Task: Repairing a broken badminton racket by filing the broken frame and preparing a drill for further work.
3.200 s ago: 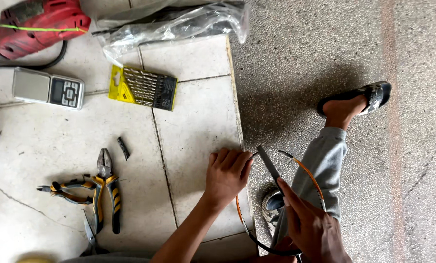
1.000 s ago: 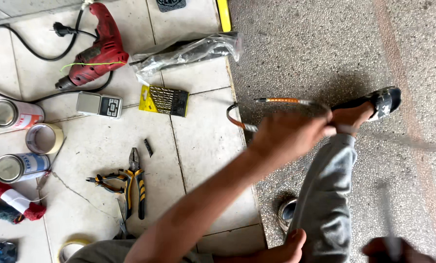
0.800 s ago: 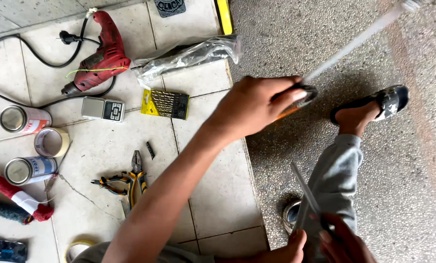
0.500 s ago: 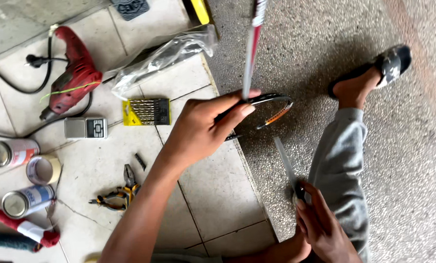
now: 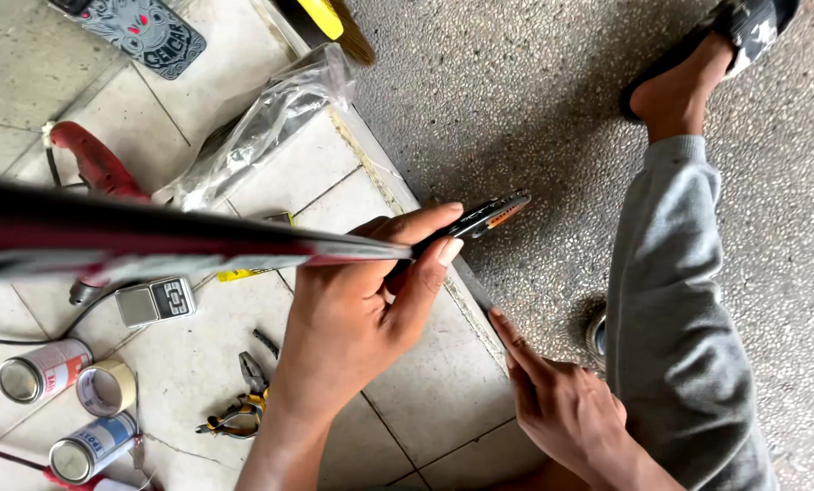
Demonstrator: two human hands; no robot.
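Seen from the head camera, the left hand (image 5: 357, 318) pinches a long dark-and-red racket frame (image 5: 243, 238), sighting along it, so inspecting seems underway; turning it calls for a steady grip. Right of that frame, the right hand (image 5: 562, 405) fingers close on a thin tool. Below the frame stand closed spray cans (image 5: 43, 368).

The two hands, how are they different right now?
The left hand is raised and closed around a long dark red shaft, thumb and fingers pinched at its end; the right hand sits lower by the grey trouser leg, with fingers stretched out. The left hand looks bigger, being nearer the camera; the right hand looks smaller. Both are bare.
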